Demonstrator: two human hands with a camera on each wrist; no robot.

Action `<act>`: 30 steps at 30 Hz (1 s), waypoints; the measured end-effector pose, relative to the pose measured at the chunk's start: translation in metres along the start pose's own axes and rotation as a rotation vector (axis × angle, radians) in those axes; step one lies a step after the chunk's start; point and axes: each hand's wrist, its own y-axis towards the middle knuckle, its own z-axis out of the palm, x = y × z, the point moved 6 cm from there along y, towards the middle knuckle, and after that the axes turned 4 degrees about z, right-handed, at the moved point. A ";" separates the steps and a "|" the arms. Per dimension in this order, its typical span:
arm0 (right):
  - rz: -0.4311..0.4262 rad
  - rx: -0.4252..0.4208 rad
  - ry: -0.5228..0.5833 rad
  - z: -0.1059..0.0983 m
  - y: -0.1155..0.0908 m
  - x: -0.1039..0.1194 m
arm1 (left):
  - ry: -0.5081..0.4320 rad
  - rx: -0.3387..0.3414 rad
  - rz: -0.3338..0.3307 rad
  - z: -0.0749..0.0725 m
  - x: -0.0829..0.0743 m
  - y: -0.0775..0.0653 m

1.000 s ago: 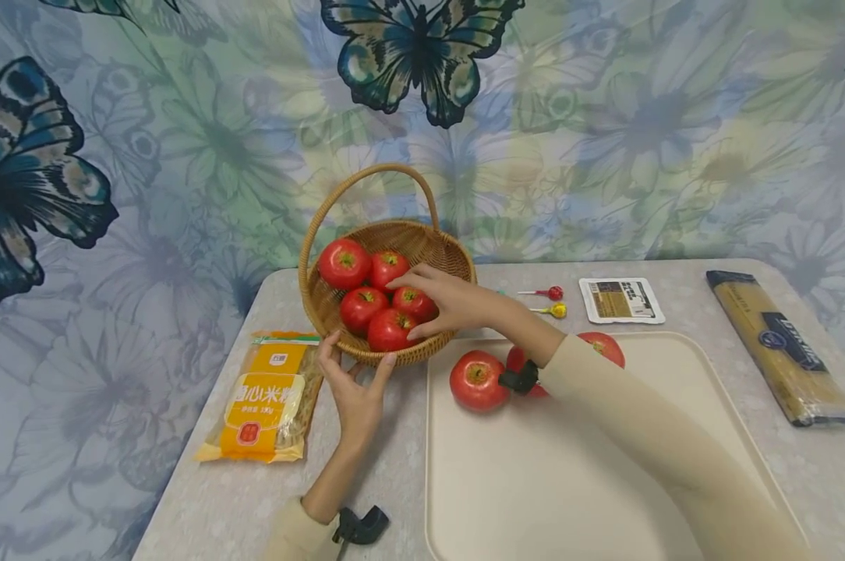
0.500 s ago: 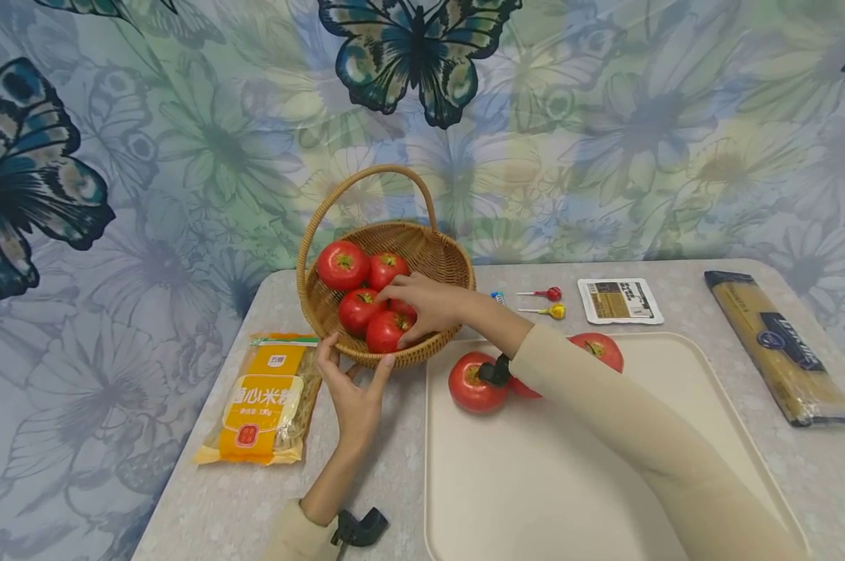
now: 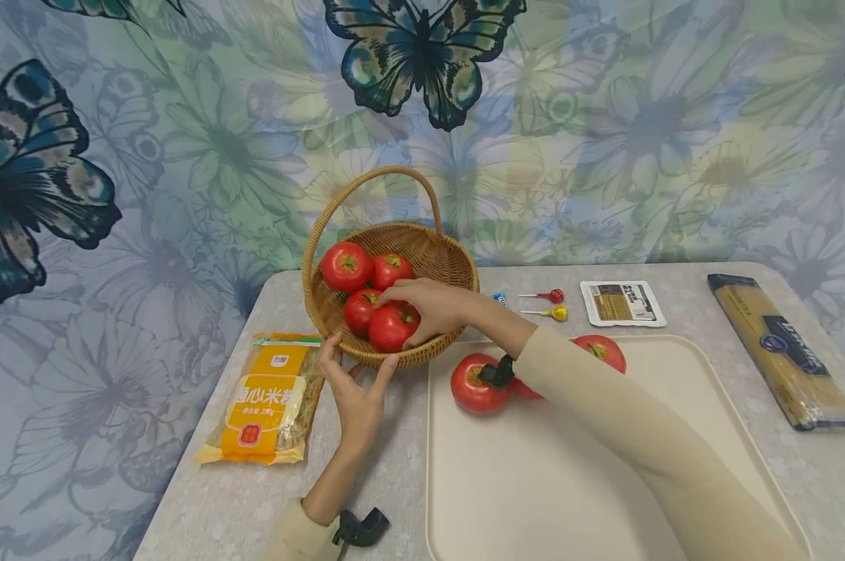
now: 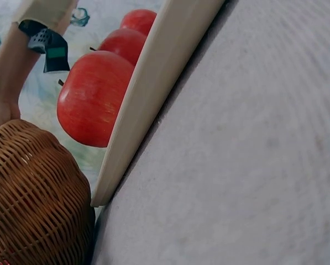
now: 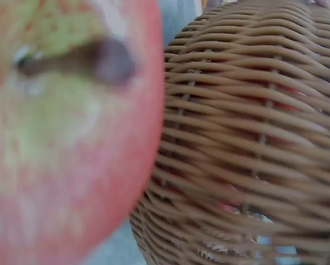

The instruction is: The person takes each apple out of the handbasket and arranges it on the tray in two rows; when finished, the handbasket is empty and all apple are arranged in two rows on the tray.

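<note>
A wicker basket (image 3: 457, 269) with an arched handle leans toward me at the table's back, several red apples (image 3: 346, 266) in it. My left hand (image 3: 355, 401) holds its front rim, thumb and fingers spread along the edge. Reaching in from the right, my right hand (image 3: 436, 308) curls round the front apple (image 3: 392, 327), fingers behind it and thumb at its right side. Part of the basket's contents is hidden under that hand. In the right wrist view a tray apple (image 5: 71, 165) looms close beside the basket's woven side (image 5: 253, 121).
A cream tray (image 3: 570, 483) lies right of the basket, bearing more apples (image 3: 480, 386) partly under my right forearm. An orange noodle bag (image 3: 264, 401) is at left. Lollipops (image 3: 557, 312), a white flat pack (image 3: 622, 304) and a long pasta pack (image 3: 787, 351) lie behind and right.
My right hand has moved slightly left and deeper into the basket, from the right-hand apple onto the front one, which has shifted a little. The left hand stays on the rim.
</note>
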 end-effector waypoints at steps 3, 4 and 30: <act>-0.005 -0.111 0.035 -0.015 -0.010 -0.003 | 0.004 -0.004 0.000 0.000 0.000 0.000; -0.009 -0.151 0.047 -0.021 -0.016 -0.004 | 0.006 -0.004 -0.003 0.000 0.000 0.000; 0.430 -0.431 -0.087 -0.047 -0.322 -0.097 | 0.014 0.005 -0.008 -0.001 -0.002 -0.001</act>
